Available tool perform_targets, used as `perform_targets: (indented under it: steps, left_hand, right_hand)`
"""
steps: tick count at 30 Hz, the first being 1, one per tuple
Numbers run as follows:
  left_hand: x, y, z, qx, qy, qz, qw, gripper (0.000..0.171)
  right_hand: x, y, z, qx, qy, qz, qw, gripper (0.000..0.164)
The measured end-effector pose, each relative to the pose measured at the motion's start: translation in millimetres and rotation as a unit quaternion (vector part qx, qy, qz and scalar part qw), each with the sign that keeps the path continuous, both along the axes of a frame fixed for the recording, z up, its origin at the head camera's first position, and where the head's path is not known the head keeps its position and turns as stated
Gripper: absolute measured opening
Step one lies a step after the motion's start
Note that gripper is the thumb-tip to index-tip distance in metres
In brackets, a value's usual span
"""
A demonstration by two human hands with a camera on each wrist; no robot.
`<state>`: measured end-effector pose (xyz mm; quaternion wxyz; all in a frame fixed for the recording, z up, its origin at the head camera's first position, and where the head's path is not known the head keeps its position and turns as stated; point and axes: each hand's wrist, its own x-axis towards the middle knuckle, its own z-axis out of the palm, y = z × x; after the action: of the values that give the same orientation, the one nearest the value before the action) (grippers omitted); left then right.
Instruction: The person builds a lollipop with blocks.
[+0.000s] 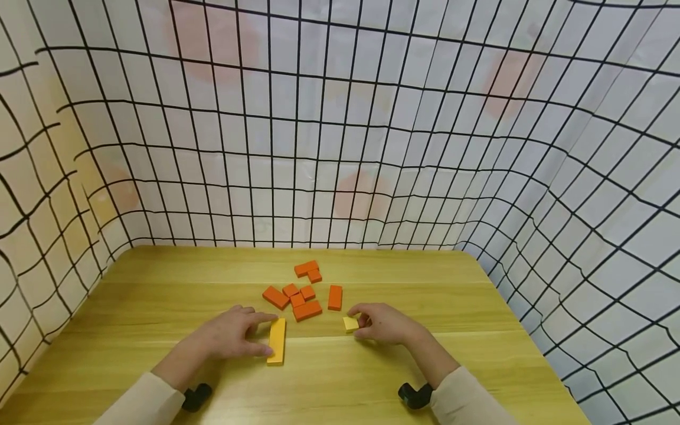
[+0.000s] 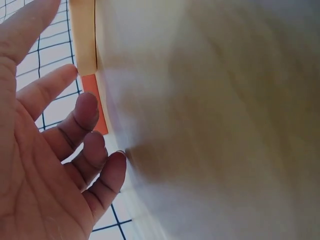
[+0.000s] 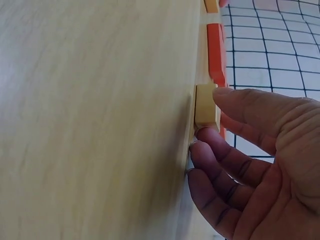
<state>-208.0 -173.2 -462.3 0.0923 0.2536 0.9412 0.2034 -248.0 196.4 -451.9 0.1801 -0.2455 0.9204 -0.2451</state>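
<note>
On the table lies a long yellow block (image 1: pixel 277 342). My left hand (image 1: pixel 231 335) holds it from the left side, index fingertip at the far end and thumb near the close end. In the left wrist view that index fingertip meets the end of the yellow block (image 2: pixel 84 37), while the other fingers of the left hand (image 2: pixel 45 165) curl loosely beside it. My right hand (image 1: pixel 388 324) pinches a small yellow block (image 1: pixel 350 324) between thumb and index finger. The right wrist view shows the thumb on the small block (image 3: pixel 206 106), which sits at the tabletop.
Several orange blocks (image 1: pixel 307 311) lie in a loose cluster beyond and between the hands. One orange block (image 1: pixel 335 297) lies apart, just past the small yellow one. Black netting (image 1: pixel 319 159) over pale sheeting stands around the wooden table (image 1: pixel 175 277) at the back and sides.
</note>
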Motion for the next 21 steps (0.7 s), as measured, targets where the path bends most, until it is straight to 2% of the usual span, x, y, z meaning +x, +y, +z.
perform_targets:
  steps: [9, 16, 21]
  left_hand:
    - [1.5, 2.4, -3.4, 0.002, -0.002, 0.002, 1.0, 0.079]
    - [3.0, 3.4, -4.2, 0.008, -0.011, 0.01, 0.9999, 0.076]
    - [4.2, 4.0, -5.1, 0.019, -0.011, 0.002, 0.9998, 0.076]
  right_hand:
    - [0.3, -6.9, -7.0, -0.009, 0.013, 0.003, 1.0, 0.028]
    - [0.2, -11.8, -10.3, -0.005, 0.015, -0.024, 1.0, 0.029]
    - [1.4, -15.8, -11.0, 0.0, 0.024, -0.033, 0.999, 0.028]
